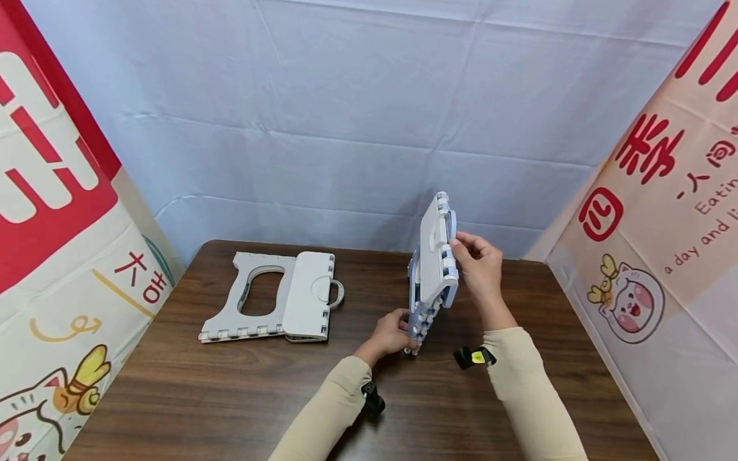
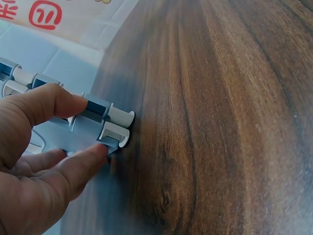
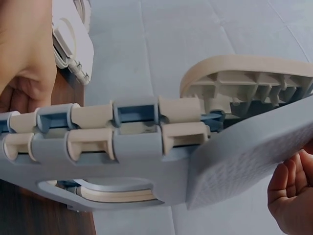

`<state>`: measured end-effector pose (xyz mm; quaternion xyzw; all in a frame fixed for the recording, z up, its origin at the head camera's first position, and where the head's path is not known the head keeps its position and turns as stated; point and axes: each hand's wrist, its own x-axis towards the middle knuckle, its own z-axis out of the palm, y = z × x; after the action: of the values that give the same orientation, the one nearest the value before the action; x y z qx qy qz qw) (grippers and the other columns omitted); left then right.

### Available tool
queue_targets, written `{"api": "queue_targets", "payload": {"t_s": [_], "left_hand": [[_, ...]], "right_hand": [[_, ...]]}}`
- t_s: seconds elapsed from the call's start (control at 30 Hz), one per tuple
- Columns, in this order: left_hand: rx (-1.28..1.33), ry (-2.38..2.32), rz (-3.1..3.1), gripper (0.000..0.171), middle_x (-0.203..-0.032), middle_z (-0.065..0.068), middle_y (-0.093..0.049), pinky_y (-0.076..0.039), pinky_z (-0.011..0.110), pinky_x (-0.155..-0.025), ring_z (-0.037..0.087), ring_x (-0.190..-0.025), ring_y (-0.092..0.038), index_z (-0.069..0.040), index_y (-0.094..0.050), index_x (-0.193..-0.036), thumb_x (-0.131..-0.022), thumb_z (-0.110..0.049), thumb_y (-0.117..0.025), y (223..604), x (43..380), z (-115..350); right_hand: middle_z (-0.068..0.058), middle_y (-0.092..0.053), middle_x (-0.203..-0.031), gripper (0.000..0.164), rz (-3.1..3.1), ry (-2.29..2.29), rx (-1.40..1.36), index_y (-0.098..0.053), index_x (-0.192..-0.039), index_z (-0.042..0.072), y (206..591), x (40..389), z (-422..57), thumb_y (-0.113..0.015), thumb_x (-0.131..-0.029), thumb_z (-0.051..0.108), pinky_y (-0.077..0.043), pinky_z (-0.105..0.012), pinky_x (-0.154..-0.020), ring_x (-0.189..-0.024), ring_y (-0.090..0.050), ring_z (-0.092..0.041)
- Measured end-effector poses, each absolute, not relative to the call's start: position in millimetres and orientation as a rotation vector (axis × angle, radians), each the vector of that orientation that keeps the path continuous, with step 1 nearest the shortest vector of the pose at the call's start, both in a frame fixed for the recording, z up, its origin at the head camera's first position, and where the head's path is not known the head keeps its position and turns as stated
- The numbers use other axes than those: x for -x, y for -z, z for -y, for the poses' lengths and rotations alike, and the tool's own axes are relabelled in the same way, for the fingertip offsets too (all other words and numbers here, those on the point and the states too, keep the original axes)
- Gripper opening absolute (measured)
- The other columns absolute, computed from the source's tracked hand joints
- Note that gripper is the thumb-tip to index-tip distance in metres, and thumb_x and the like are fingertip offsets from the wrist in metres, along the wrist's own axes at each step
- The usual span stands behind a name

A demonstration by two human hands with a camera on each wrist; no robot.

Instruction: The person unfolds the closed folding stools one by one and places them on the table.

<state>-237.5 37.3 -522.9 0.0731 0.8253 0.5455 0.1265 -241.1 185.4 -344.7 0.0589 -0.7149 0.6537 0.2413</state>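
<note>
A blue-and-white folding step stool stands on edge on the table, partly folded, its hinged legs at the bottom. My left hand grips the lower leg end; in the left wrist view, the thumb and fingers pinch the leg near its hinge knuckles. Higher up, my right hand holds the top panel's side by the blue handle. The right wrist view shows the blue panel and white panel apart at an angle, with curled right fingers at the blue panel's edge.
A second folding step stool, white and grey, lies flat at the left with its round handle sticking out. The brown wooden table ends at a pale cloth backdrop. Printed cloths hang on both sides.
</note>
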Motion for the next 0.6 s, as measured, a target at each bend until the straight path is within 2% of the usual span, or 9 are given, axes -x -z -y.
{"api": "queue_targets", "payload": {"t_s": [0.17,0.33,0.6], "left_hand": [[-0.183,-1.582,-2.391,0.067,-0.085,0.004,-0.062,-0.048,0.025,-0.066,0.013,-0.075,-0.058,0.002,-0.054,-0.123,-0.06,0.002,-0.079,523.0,237.1,-37.6],[-0.167,-1.568,-2.396,0.057,-0.085,0.003,-0.062,-0.048,0.026,-0.066,0.014,-0.077,-0.058,0.0,-0.06,-0.115,-0.061,0.003,-0.077,522.2,236.3,-37.3],[-0.156,-1.587,-2.357,0.054,-0.084,0.004,-0.061,-0.048,0.026,-0.065,0.014,-0.074,-0.057,0.0,-0.06,-0.114,-0.062,0.004,-0.076,523.5,235.7,-36.1]], "right_hand": [[0.003,-0.06,-0.075,0.022,1.953,-1.794,-0.178,-0.062,-0.102,-0.018,345.7,241.7,-180.4,-0.061,-0.086,-0.002,-0.042,-0.016,-0.056,-0.065,-0.05,-0.005],[0.002,-0.06,-0.079,0.024,2.011,-1.805,-0.176,-0.062,-0.103,-0.017,344.4,242.8,-179.0,-0.062,-0.087,0.001,-0.043,-0.017,-0.058,-0.068,-0.05,-0.006],[0.003,-0.059,-0.078,0.026,2.035,-1.835,-0.161,-0.061,-0.105,-0.017,343.1,244.0,-180.2,-0.062,-0.087,0.002,-0.043,-0.018,-0.058,-0.068,-0.05,-0.007]]}}
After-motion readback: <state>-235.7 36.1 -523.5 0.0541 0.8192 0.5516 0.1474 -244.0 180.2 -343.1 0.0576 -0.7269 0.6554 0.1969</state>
